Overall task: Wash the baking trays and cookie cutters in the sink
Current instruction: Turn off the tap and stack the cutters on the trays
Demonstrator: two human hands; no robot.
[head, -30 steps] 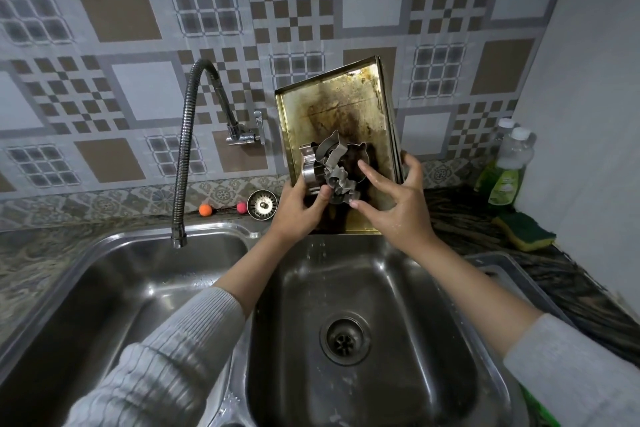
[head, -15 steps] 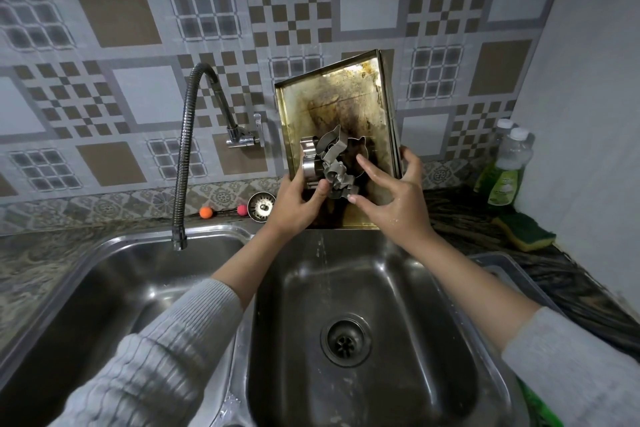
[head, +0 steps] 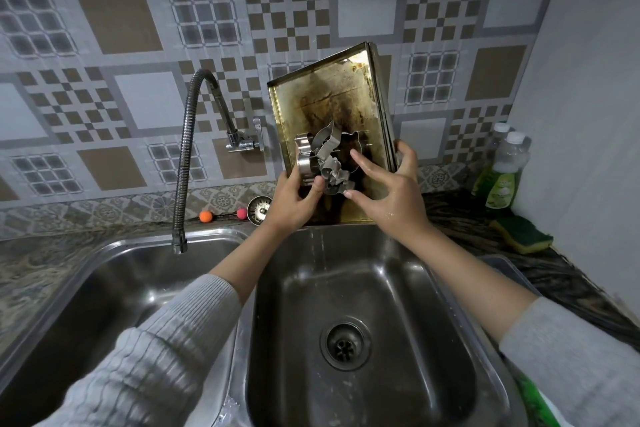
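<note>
A stack of stained, burnt-looking baking trays (head: 329, 104) stands almost upright behind the right sink basin (head: 363, 305), leaning back toward the tiled wall. A cluster of metal cookie cutters (head: 322, 156) rests against the front tray's inner face. My left hand (head: 294, 204) grips the cutters from below and the left, thumb up on them. My right hand (head: 388, 198) has its thumb hooked over the trays' right edge while its spread fingers reach onto the tray face next to the cutters.
A flexible tap (head: 187, 156) hangs over the left basin (head: 114, 288). A sink strainer (head: 259, 206) and two small balls (head: 206, 216) lie on the back ledge. Dish soap bottles (head: 504, 173) and a green-yellow sponge (head: 523, 234) sit at the right on the counter.
The trays and cutters have been tipped a little more upright and lifted slightly. Both hands keep the same hold; my right fingers spread wider over the tray face.
</note>
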